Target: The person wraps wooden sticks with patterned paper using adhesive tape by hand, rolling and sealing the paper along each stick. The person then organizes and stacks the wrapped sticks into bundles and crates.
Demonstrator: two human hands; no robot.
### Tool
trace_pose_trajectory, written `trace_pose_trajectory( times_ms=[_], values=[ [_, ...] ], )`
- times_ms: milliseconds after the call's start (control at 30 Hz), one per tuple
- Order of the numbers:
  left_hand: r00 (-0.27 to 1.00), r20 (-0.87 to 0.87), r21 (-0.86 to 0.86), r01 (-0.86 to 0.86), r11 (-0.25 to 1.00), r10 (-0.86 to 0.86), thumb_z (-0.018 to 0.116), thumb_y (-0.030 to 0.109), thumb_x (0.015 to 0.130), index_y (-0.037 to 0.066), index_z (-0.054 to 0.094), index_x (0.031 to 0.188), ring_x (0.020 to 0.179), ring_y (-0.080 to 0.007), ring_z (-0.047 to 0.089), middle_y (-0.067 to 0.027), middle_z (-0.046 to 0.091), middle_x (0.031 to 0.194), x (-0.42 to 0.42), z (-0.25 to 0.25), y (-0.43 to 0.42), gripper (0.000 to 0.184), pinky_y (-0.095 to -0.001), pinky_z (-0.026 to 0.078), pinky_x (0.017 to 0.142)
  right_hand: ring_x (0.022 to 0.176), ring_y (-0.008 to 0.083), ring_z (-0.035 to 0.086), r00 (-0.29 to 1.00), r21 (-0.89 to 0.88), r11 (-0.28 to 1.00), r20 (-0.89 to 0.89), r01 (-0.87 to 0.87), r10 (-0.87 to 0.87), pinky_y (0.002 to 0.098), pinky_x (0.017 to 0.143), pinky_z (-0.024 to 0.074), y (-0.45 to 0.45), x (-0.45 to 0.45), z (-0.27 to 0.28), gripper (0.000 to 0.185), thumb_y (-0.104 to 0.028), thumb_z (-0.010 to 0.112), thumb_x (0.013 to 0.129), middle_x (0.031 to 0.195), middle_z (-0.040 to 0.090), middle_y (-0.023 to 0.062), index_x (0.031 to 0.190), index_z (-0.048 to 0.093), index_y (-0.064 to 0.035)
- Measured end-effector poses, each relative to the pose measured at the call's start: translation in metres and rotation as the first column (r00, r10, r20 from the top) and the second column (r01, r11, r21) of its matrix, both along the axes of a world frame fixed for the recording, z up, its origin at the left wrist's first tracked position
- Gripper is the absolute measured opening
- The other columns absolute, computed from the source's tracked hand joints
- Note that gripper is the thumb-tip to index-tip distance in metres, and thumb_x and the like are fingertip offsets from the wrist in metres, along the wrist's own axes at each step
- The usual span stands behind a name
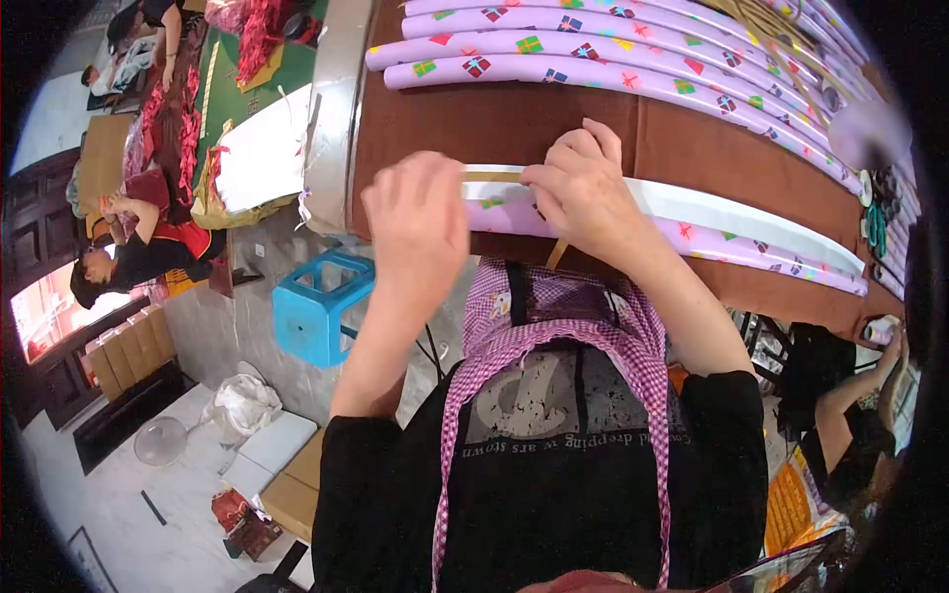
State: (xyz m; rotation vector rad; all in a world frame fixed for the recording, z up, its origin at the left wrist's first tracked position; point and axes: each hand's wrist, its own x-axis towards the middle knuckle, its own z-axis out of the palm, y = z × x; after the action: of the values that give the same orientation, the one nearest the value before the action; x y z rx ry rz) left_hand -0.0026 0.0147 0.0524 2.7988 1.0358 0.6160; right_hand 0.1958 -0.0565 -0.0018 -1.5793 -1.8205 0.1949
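- At the far left, one person (pixel 138 259) in dark clothing is present; beyond, red material (pixel 188 148) hangs by a green surface (pixel 289 77) with a white sheet (pixel 262 158) near it.
- Blue plastic stool (pixel 301 314): stands on the grey floor, below the metal-edged end of the table.
- Left hand (pixel 415 212): positioned over the left end of the unfinished roll, fingers curled. Motion blur covers the fingertips; whether they are pressed together or pinching anything cannot be told.
- Unfinished roll (pixel 504 216): lilac paper with a printed gift pattern, lying lengthwise along the near side of the brown cloth (pixel 474 114), directly in front of the checked apron (pixel 563 296). A white band (pixel 692 203) runs along its far side.
- Brown strip (pixel 492 177): lies along the white band between the hands. A narrow brown end (pixel 557 254) hangs below the right hand.
- Right hand (pixel 583 188): palm down over the roll, thumb and index finger closed together in a pinch on the brown strip; the other fingers are bent.
- Patterned rolls (pixel 514 71): several, side by side, on the far part of the cloth, apart from the unfinished roll.
- Teal item (pixel 874 225): looped, at the right end of the cloth.
- Far right: a second person's arm (pixel 848 400) reaches towards the table edge, near a small white item (pixel 879 330).
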Motion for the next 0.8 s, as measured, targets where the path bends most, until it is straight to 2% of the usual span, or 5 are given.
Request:
trace_pose_trajectory(
  times_ms=[133, 267, 367, 533, 800],
  values=[
    [0.98, -0.02, -0.159, 0.194, 0.968, -0.199, 0.068, 0.017, 0.082, 0.003, 0.06, 0.113, 0.108, -0.0305, 0.053, -0.0111, 0.058, 0.115, 0.01, -0.019, -0.016, 0.034, -0.0439, 0.041, 0.089, 0.091, 0.0256, 0.056, 0.998, 0.014, 1.0, 0.056, 0.027, -0.028, 0.0525, 0.105, 0.035, -0.001, -0.003, -0.004, 0.009, -0.013, 0.069, 0.073, 0.076, 0.057, 0.0046, 0.082, 0.071, -0.0101],
    [0.959, -0.147, -0.116, 0.228, 0.967, -0.244, 0.067, 0.023, 0.084, 0.001, 0.058, 0.122, 0.115, -0.0317, 0.053, -0.0124, 0.056, 0.125, 0.011, -0.027, -0.017, 0.045, -0.0462, 0.04, 0.095, 0.091, 0.0257, 0.057, 0.962, 0.115, 0.991, 0.253, 0.072, -0.1, 0.0554, 0.099, 0.0377, 0.001, -0.006, -0.019, 0.013, -0.029, 0.067, 0.07, 0.072, 0.06, 0.0039, 0.072, 0.07, -0.0158],
    [0.942, -0.202, -0.142, 0.244, 0.959, -0.27, 0.063, 0.023, 0.087, 0.001, 0.055, 0.129, 0.12, -0.0321, 0.051, -0.0127, 0.055, 0.131, 0.007, -0.029, -0.016, 0.049, -0.0476, 0.037, 0.099, 0.09, 0.025, 0.057, 0.975, 0.052, 0.998, 0.215, 0.038, -0.048, 0.0546, 0.1, 0.0365, -0.003, -0.004, -0.01, 0.014, -0.027, 0.066, 0.071, 0.071, 0.06, 0.0034, 0.069, 0.069, -0.0134],
    [0.925, -0.237, -0.006, 0.304, 0.953, -0.297, 0.059, 0.023, 0.091, 0.0, 0.055, 0.13, 0.119, -0.0305, 0.051, -0.0125, 0.054, 0.133, 0.001, -0.039, -0.014, 0.046, -0.0463, 0.034, 0.1, 0.09, 0.024, 0.056, 0.983, 0.08, 0.996, 0.174, 0.038, -0.051, 0.0522, 0.104, 0.0338, -0.007, -0.002, -0.005, 0.013, -0.024, 0.066, 0.071, 0.072, 0.061, 0.0024, 0.071, 0.07, -0.0118],
    [0.909, -0.186, -0.094, 0.361, 0.928, -0.372, 0.047, 0.031, 0.1, 0.0, 0.054, 0.131, 0.12, -0.0351, 0.05, -0.0151, 0.054, 0.136, 0.005, -0.041, -0.013, 0.045, -0.0465, 0.032, 0.103, 0.09, 0.0223, 0.055, 0.981, 0.104, 0.993, 0.176, 0.062, -0.08, 0.0481, 0.101, 0.0328, -0.004, -0.007, -0.014, 0.02, -0.031, 0.068, 0.067, 0.074, 0.066, 0.0017, 0.072, 0.074, -0.0119]
  ],
)
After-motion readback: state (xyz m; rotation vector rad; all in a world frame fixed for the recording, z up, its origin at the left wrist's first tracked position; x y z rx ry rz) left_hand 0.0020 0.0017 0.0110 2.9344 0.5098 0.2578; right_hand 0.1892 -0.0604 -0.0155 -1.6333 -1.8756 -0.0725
